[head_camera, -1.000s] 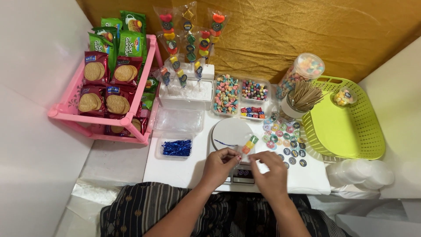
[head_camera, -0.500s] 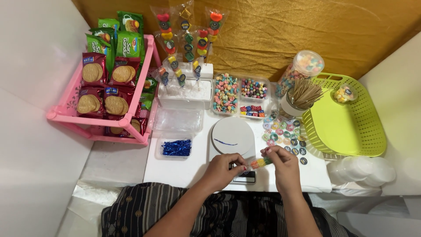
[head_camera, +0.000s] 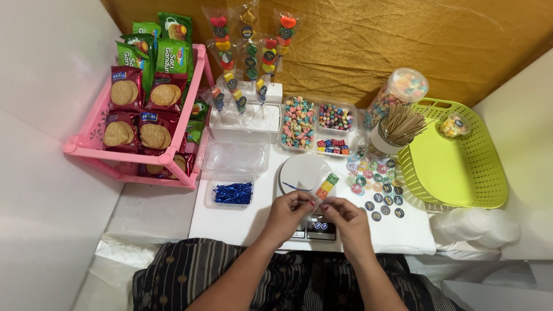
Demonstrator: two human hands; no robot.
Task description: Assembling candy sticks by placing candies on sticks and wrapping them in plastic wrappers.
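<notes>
1. Both our hands, left hand (head_camera: 291,210) and right hand (head_camera: 345,216), pinch the wrapped candy skewer (head_camera: 325,187).
2. We've drawn it back over the scale (head_camera: 305,175) at the desk's front edge, its end now gathered between our fingers.

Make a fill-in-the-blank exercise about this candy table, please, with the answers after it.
1. Both hands, left hand and right hand, hold a candy skewer over the ____.
2. The biscuit packs stand in a ____ rack.
3. The basket is ____.
4. The blue ties lie in a clear ____.

Answers: scale; pink; green; tray
</notes>
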